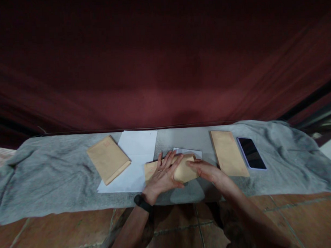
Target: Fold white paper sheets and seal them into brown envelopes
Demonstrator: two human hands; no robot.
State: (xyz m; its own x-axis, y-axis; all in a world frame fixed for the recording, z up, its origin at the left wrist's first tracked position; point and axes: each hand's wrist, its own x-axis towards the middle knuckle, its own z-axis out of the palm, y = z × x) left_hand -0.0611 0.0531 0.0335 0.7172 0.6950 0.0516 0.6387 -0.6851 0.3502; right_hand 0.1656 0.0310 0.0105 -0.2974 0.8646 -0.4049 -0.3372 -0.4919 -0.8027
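A brown paper envelope lies in front of me, its right part raised or folded over. My left hand is pressed flat on its middle with the fingers spread. At the envelope's right end, my right hand grips the edge, fingers on top; its thumb is mostly hidden. A small white paper sticks out behind the envelope. Beside my left hand are large white sheets, partly covered by another brown envelope lying at an angle.
To the right, a stack of brown envelopes lies beside a phone in a pale purple case. Grey cloth covers the long narrow surface. Behind it rises a dark red wall-like surface; tiled floor shows below.
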